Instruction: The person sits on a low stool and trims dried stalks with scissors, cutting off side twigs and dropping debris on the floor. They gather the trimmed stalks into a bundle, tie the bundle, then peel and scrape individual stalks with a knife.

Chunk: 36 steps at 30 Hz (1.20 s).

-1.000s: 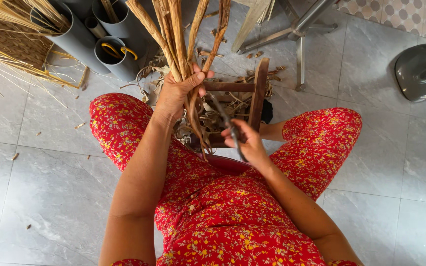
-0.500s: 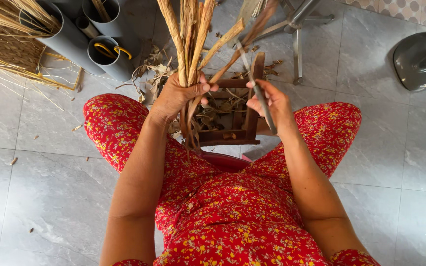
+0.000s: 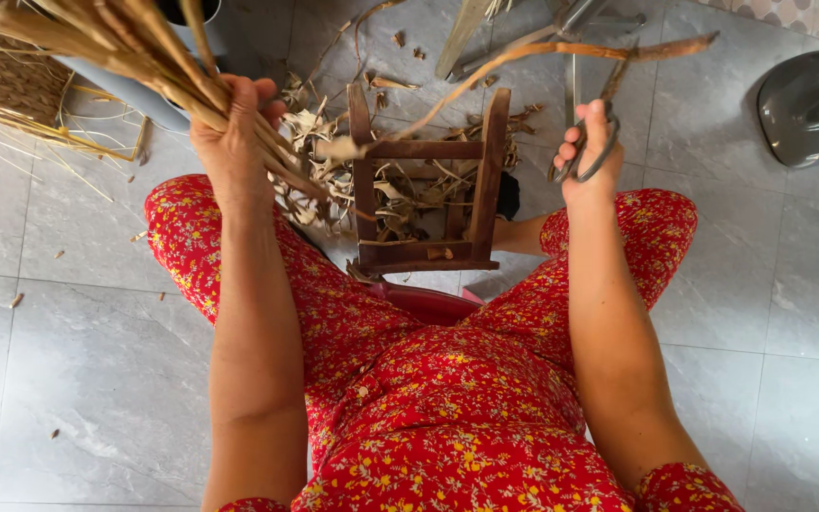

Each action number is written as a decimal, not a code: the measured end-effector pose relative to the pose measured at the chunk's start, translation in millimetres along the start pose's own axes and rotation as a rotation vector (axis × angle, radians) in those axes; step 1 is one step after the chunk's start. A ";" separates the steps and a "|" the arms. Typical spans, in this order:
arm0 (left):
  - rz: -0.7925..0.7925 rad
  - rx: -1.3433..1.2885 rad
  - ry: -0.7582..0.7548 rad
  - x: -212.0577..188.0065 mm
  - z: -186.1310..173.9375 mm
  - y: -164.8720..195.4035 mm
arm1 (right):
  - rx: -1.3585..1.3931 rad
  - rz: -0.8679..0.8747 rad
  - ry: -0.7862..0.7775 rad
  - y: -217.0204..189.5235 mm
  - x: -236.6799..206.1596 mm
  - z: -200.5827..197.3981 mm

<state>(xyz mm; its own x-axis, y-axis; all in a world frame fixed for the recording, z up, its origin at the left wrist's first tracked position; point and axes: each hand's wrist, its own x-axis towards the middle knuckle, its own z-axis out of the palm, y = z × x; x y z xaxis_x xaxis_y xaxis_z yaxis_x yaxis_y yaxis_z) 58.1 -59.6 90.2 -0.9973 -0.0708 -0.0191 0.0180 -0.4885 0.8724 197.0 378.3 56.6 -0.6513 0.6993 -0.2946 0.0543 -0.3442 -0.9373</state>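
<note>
— What are the hands gripping?
— The left hand (image 3: 232, 142) is clamping one bundle of dried stalks (image 3: 135, 47), lifting it clear, it seems. The right hand (image 3: 591, 156) is closing on one pair of scissors (image 3: 585, 142), pinching one long strand (image 3: 561, 57).
— And beyond?
— One wooden frame (image 3: 424, 185) is standing over trimmings on the floor (image 3: 87, 379).

Both bare arms stretched forward from a seated pose, knees spread wide in red flowered cloth. Left hand (image 3: 231, 142) raised at the upper left, back turned up, fingers and thumb clenched tight in a fist, wrist straight, forearm running back toward the lap. Right hand (image 3: 590, 152) raised at the upper right, fingers curled through metal loops, back toward the camera, elbow bent low.
</note>
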 end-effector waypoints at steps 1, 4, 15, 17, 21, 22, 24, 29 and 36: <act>0.019 -0.027 0.002 0.5 -0.9 1.5 | 0.056 0.014 0.029 5.8 11.2 -7.2; 0.190 -0.089 0.053 6.7 -6.8 10.0 | 0.167 0.042 0.151 15.9 44.6 -28.7; 0.275 -0.619 -0.033 29.3 -68.1 7.5 | -0.057 0.361 0.008 54.9 38.6 -84.6; 0.278 -0.644 -0.052 33.1 -76.3 -0.6 | -0.056 0.426 0.020 77.1 21.5 -88.0; 0.239 -0.726 -0.072 43.8 -88.4 -14.3 | 0.100 0.446 0.133 103.8 6.6 -93.0; 0.231 -0.736 -0.075 44.8 -90.8 -17.7 | 0.108 0.424 0.142 106.2 5.6 -95.0; 0.226 -0.747 -0.077 45.5 -94.2 -23.0 | 0.132 0.399 0.163 106.0 4.0 -100.0; 0.149 -0.745 -0.046 37.7 -82.7 -25.2 | 0.122 0.361 0.175 103.4 2.0 -106.8; -0.101 -0.404 -0.116 -1.5 -9.8 -34.0 | -0.129 0.180 0.079 108.8 -15.0 -88.0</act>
<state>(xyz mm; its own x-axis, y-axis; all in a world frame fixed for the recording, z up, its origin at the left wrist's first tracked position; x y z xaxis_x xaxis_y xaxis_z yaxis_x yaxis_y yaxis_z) 59.7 -51.4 55.8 -0.9964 0.0818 -0.0198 -0.0770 -0.7911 0.6069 279.3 385.6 -57.4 -0.5613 0.6827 -0.4679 0.2641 -0.3881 -0.8830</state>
